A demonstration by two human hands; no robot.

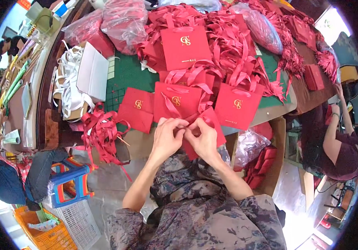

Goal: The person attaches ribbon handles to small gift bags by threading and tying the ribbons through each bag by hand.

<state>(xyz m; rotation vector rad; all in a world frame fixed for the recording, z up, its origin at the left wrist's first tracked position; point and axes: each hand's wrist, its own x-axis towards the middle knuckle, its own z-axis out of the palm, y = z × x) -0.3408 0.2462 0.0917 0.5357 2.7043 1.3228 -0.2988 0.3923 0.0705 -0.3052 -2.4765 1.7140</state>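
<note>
At the table's near edge my left hand (169,136) and my right hand (204,136) come together, thumbs and fingertips pinched on a small red paper gift bag (213,121). The bag is tilted, and its lower part shows below and between my hands. What lies right between my fingertips is hidden; a ribbon may be there. Just beyond, a red gift bag with a gold emblem (175,102) lies flat with its ribbon handle. Similar bags lie to its left (136,109) and right (238,106). Loose red ribbons (100,131) hang over the table edge at left.
A big heap of red ribboned bags (229,37) covers the far table. White ribbons (71,71) fill a box on the left. Below right stands a carton (278,154) with red bags and plastic. Blue stools (71,185) and an orange crate (45,227) are at lower left. People sit on both sides.
</note>
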